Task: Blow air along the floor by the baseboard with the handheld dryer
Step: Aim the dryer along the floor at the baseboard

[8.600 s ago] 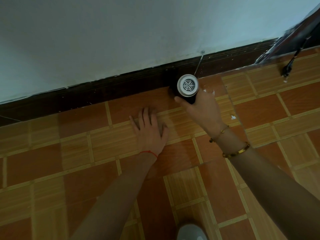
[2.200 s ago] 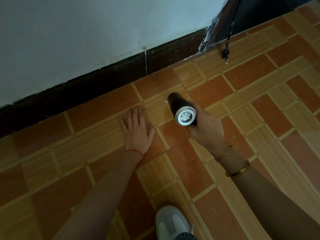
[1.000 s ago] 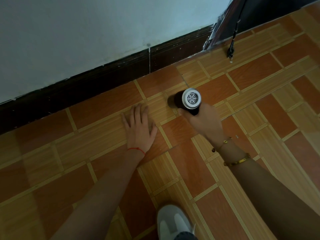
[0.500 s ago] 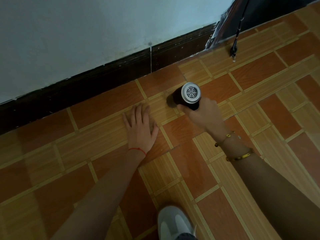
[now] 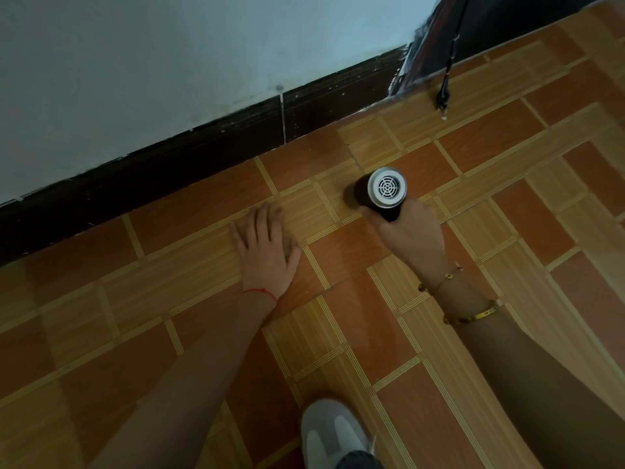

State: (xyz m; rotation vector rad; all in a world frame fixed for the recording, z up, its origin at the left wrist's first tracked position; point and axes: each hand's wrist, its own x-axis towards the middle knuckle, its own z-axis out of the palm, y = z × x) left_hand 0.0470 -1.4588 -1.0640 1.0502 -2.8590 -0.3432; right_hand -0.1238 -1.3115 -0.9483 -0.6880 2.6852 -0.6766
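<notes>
Dryer point(image 5: 380, 192) sits clamped in our right hand point(image 5: 411, 236), fingers curled round its dark handle, grille facing up at us and nozzle aimed down and away toward the baseboard point(image 5: 304, 110). Beyond the grip, a strip of floor point(image 5: 203, 211) separates nozzle from baseboard; we judge the pass underway, though nothing shows which stretches are finished, and the run beyond our left hand point(image 5: 265, 247) looks left to do. That hand lies flat, fingers straight, pressed on the tiles beside the grip. A shoe point(image 5: 333, 433) shows behind it.
</notes>
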